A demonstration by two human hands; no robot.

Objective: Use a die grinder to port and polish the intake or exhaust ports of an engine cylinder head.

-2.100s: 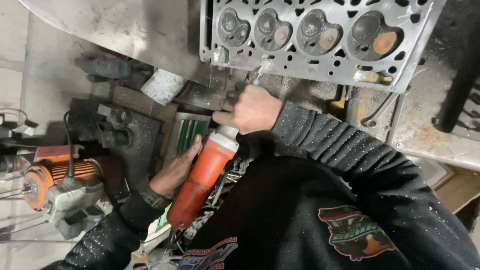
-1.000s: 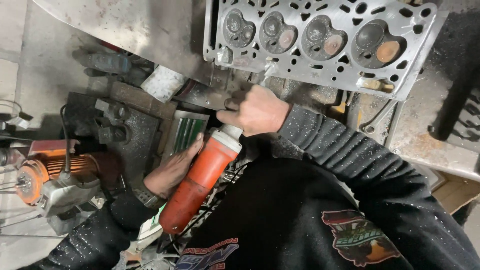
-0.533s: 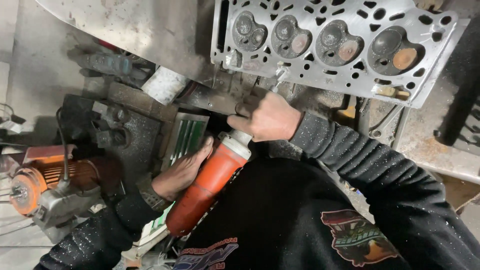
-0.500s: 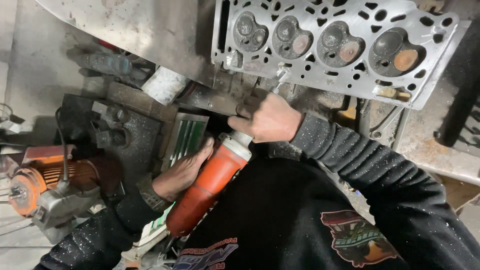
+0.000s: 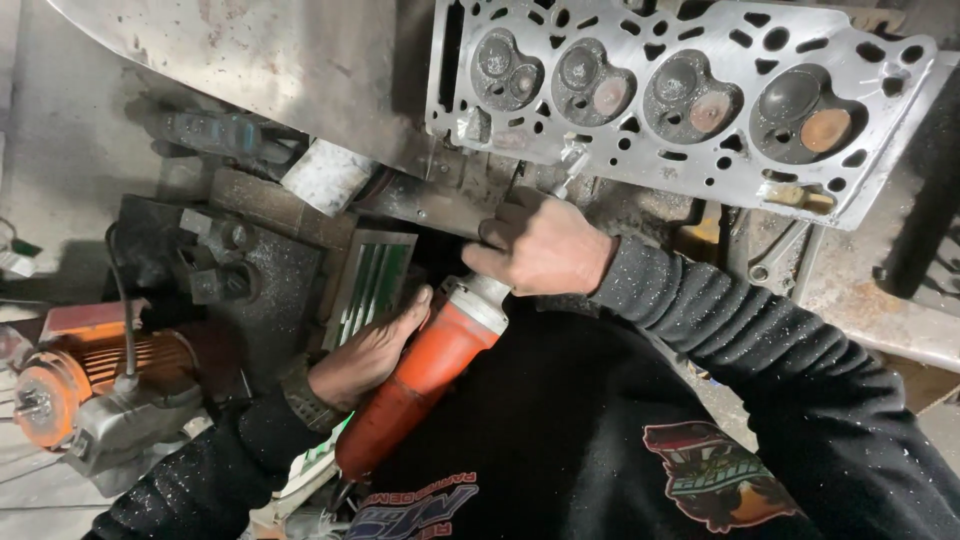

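Head view. Right hand (image 5: 545,245) closed in a tight grip on the silver neck of the grinder (image 5: 425,385), its tip at the lower edge of the cylinder head (image 5: 690,100). Left hand (image 5: 365,350) wraps the orange body from the side. Grinder lies tilted across the lap. Orange motor (image 5: 75,395) sits well left on the surface

In my hands the orange plastic-bodied grinder (image 5: 425,385) looks smooth and slightly glossy, its collar bare metal. The grey cast-metal cylinder head (image 5: 690,90) is matt, sooty and rust-stained. My black cloth sleeve (image 5: 760,350) is dust-flecked.
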